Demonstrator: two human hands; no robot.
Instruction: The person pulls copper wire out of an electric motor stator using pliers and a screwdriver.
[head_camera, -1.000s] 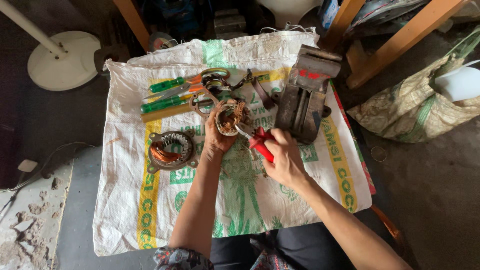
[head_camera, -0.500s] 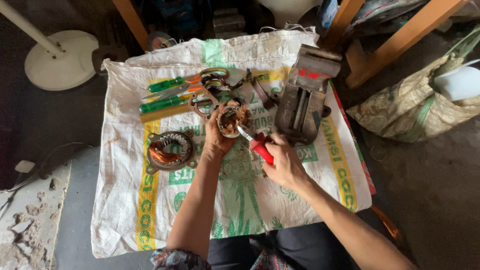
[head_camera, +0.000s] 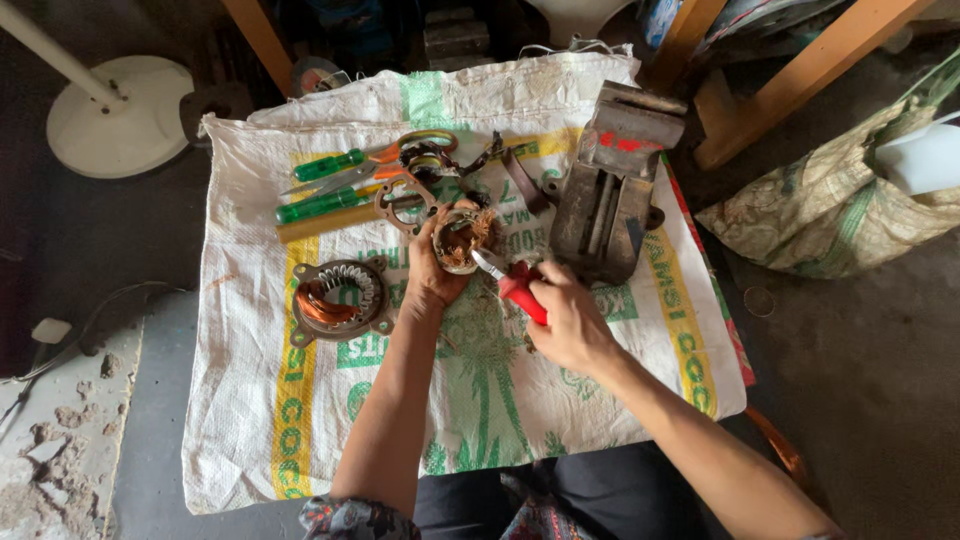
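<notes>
My left hand (head_camera: 432, 268) grips a small round motor stator (head_camera: 462, 238) with frayed copper windings, held just above a white woven sack (head_camera: 560, 390) spread as a work mat. My right hand (head_camera: 572, 322) holds red-handled cutters (head_camera: 516, 289), their metal jaws touching the stator's lower right edge. A second stator with copper coils (head_camera: 338, 297) lies on the sack to the left of my left wrist.
Two green-handled screwdrivers (head_camera: 325, 185), scissors (head_camera: 425, 150) and loose metal parts lie at the sack's far side. A heavy metal bench vise (head_camera: 607, 195) stands at the right. A white fan base (head_camera: 120, 115) sits far left, wooden legs (head_camera: 800, 75) and a bag (head_camera: 850, 215) at right.
Both hands stay on the stator and cutters with almost no shift; the cutter jaws remain at the stator's edge.
</notes>
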